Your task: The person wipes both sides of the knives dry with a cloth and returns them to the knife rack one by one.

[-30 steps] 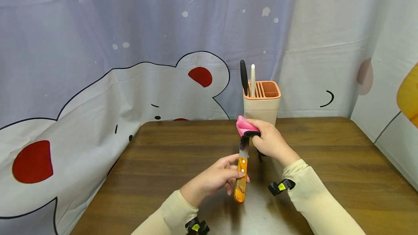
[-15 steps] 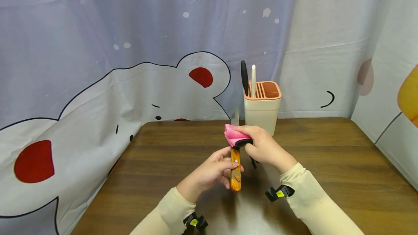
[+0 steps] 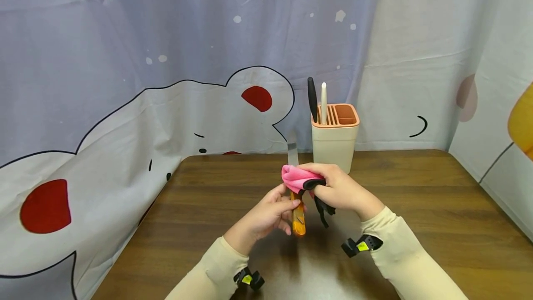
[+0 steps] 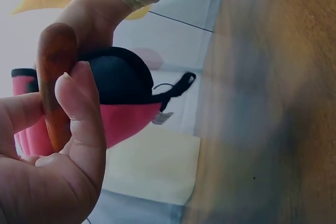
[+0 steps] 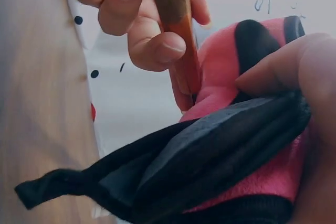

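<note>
My left hand (image 3: 269,214) grips a knife by its orange-brown handle (image 3: 298,222), thumb on one side and fingers on the other. The knife's blade (image 3: 293,153) points up and away, above the table. Folded in my right hand (image 3: 342,190) is a pink cloth (image 3: 298,177) with black trim, wrapped around the blade close to the handle. In the left wrist view the handle (image 4: 55,77) stands in front of the cloth (image 4: 123,121). A black loop of the cloth (image 5: 210,156) hangs down in the right wrist view. The wrapped part of the blade is hidden.
Behind the hands, at the table's back edge, stands a cream knife block (image 3: 334,147) with an orange slotted top. A black-handled knife (image 3: 312,98) and a white-handled knife (image 3: 324,102) stand in its slots. A printed curtain (image 3: 200,50) hangs behind the wooden table (image 3: 216,170).
The cloth in my right hand has slid down the blade toward the handle, baring the upper blade. The knife and both hands have shifted left, with the handle a little higher in view.
</note>
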A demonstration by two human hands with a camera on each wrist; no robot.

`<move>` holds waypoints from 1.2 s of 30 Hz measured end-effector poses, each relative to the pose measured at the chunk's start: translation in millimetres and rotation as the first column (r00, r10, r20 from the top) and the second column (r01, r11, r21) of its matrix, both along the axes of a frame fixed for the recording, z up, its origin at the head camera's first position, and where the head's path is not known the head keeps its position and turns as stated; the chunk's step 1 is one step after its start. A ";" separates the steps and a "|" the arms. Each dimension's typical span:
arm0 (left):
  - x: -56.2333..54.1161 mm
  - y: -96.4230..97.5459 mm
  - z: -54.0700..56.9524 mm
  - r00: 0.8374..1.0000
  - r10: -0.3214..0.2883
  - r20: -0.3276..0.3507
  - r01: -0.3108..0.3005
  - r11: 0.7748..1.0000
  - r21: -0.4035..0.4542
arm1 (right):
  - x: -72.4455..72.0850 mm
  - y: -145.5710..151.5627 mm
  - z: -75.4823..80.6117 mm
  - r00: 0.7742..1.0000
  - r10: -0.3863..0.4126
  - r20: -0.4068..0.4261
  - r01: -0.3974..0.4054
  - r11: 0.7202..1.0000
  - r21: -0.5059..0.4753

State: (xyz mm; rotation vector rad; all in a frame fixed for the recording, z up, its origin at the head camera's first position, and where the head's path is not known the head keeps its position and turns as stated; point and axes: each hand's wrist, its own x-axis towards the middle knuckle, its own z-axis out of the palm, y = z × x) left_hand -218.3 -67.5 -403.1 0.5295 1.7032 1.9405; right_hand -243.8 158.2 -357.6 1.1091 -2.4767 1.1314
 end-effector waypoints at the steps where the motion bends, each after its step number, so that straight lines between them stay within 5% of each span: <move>1: -0.6 -0.3 0.6 1.000 0.005 -0.005 -0.005 1.000 0.002 | 0.2 1.3 0.9 1.000 -0.002 0.006 0.002 1.000 -0.018; 7: -5.6 -5.7 5.6 0.998 0.057 -0.009 -0.056 0.998 0.036 | 4.6 -1.2 4.3 0.999 0.008 -0.051 -0.013 0.996 -0.094; 16: -9.2 -14.6 11.1 0.997 0.074 0.026 -0.076 0.994 0.076 | 13.9 -20.1 -3.5 0.980 0.011 -0.199 -0.014 1.000 -0.014; 30: -16.2 -22.2 6.7 0.990 0.140 0.001 -0.139 0.984 0.109 | 29.3 -21.9 8.9 0.970 0.138 -0.202 -0.116 0.986 0.116; 36: -16.4 -22.5 6.4 0.984 0.178 0.014 -0.178 0.980 0.089 | 33.9 -18.2 14.2 0.974 0.208 -0.088 -0.192 0.968 0.159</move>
